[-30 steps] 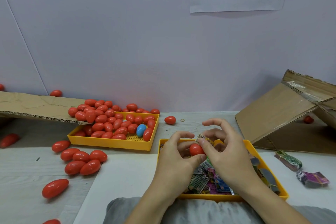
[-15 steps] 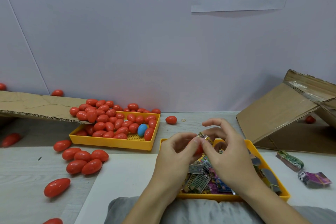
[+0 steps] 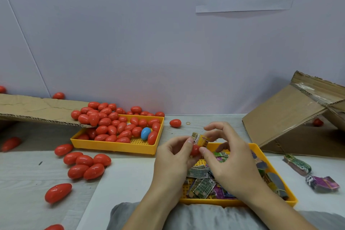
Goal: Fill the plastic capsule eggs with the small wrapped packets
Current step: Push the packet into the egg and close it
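A small red capsule egg (image 3: 194,150), mostly hidden, is held at lower centre of the frame above the yellow packet tray (image 3: 255,151). A yellow wrapped packet (image 3: 200,139) is stuck upright at its top. The egg is pinched by the left hand (image 3: 173,162), grip narrow. The packet is pinched by the right hand (image 3: 229,162), thumb and forefinger closed, other fingers curled above. Both wrists are raised off the table (image 3: 22,183).

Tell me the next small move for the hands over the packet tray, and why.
Probably push the yellow wrapped packet further down into the red plastic egg half. The left hand holds the egg half, the right hand pinches the packet, and most of the packet shows above the rim.
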`<action>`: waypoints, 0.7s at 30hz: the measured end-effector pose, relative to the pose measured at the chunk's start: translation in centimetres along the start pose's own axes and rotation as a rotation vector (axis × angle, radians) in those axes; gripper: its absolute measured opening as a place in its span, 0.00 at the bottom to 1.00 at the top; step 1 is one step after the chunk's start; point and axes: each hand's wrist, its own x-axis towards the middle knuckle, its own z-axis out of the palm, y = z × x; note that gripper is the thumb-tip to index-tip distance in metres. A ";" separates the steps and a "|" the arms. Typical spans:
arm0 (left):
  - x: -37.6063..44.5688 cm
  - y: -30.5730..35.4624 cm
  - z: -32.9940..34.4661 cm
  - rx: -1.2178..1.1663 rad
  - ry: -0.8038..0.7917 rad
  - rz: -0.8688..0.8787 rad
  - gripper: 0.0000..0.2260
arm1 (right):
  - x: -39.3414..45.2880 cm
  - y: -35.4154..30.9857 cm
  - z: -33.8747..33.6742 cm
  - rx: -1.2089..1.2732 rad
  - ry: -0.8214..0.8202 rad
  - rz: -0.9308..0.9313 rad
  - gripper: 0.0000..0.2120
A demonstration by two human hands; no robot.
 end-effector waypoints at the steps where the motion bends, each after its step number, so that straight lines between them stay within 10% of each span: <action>1: 0.0 0.0 0.0 0.000 0.010 0.000 0.05 | 0.0 0.0 0.0 -0.024 -0.003 -0.005 0.20; 21: 0.2 -0.1 -0.1 0.017 0.017 -0.010 0.05 | -0.1 -0.7 0.8 -0.190 -0.010 -0.057 0.29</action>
